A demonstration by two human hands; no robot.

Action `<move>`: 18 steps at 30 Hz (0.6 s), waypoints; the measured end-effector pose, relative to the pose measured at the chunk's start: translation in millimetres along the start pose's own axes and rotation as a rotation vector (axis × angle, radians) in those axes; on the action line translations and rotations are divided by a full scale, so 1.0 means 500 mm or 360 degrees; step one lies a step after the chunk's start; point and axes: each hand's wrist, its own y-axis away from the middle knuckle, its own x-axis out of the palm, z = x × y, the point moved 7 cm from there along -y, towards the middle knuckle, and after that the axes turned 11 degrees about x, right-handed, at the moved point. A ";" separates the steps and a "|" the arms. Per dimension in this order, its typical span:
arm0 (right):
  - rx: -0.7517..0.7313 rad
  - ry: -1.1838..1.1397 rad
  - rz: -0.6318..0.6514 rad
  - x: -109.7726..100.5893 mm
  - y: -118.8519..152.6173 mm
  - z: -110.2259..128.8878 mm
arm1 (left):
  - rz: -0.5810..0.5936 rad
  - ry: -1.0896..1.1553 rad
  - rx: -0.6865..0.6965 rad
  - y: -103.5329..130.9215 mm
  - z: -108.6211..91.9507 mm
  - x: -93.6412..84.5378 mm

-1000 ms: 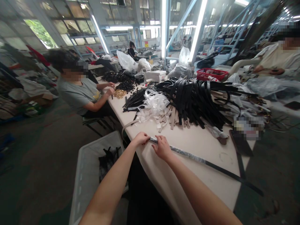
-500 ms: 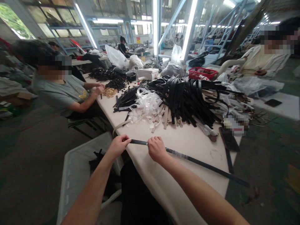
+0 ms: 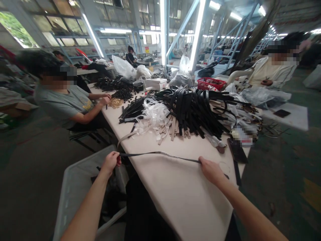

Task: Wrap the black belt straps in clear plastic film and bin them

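Observation:
A long black strap (image 3: 160, 153) stretches between my two hands above the near part of the table (image 3: 175, 187), bowing up slightly in the middle. My left hand (image 3: 111, 162) is closed around its left end, just past the table's left edge and over the white plastic bin (image 3: 65, 187). Farther along the strap, my right hand (image 3: 210, 169) grips it above the right side of the table. Beyond the hands lies a large heap of black straps (image 3: 190, 107), with crumpled white film strips (image 3: 152, 115) at its left.
A co-worker (image 3: 72, 103) sits at the left edge, hands by gold-coloured small parts (image 3: 115, 102) and black pieces (image 3: 124, 93). Another person (image 3: 273, 73) sits at the far right. A red basket (image 3: 212, 83) stands behind the heap; a dark flat phone-like object (image 3: 237, 150) lies right.
My right hand has slid right along the strap, away from my left hand. My left hand has moved a little left and down, and the view has shifted slightly.

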 end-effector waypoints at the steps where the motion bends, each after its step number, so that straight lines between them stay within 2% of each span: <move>1: 0.0048 0.0010 0.0015 0.001 0.003 -0.047 | 0.0071 0.0002 -0.0009 -0.001 0.005 0.009; 4: 0.0143 -0.0038 0.0132 -0.004 0.014 -0.159 | 0.0323 -0.0072 -0.0002 0.000 0.010 0.057; 5: 0.0121 -0.0106 0.0166 -0.013 0.013 -0.175 | 0.0416 -0.0167 -0.0001 0.002 0.009 0.076; 7: 0.0057 -0.0317 0.0123 -0.049 -0.005 -0.173 | 0.0534 -0.0505 0.0036 0.006 0.000 0.111; 9: 0.0079 -0.0533 -0.0059 -0.103 -0.052 -0.139 | 0.0418 -0.0988 0.0164 0.011 -0.030 0.128; 11: 0.0231 -0.0632 -0.0217 -0.148 -0.124 -0.092 | 0.0151 -0.1418 0.0324 0.028 -0.077 0.139; 13: 0.0314 -0.0657 -0.0272 -0.174 -0.209 -0.034 | 0.0012 -0.1607 0.0413 0.058 -0.111 0.163; 16: 0.0423 -0.0692 -0.0321 -0.191 -0.319 0.031 | 0.0157 -0.1488 0.0505 0.107 -0.128 0.229; 18: 0.0501 -0.0718 -0.0331 -0.194 -0.366 0.052 | 0.0260 -0.1336 0.0611 0.132 -0.131 0.276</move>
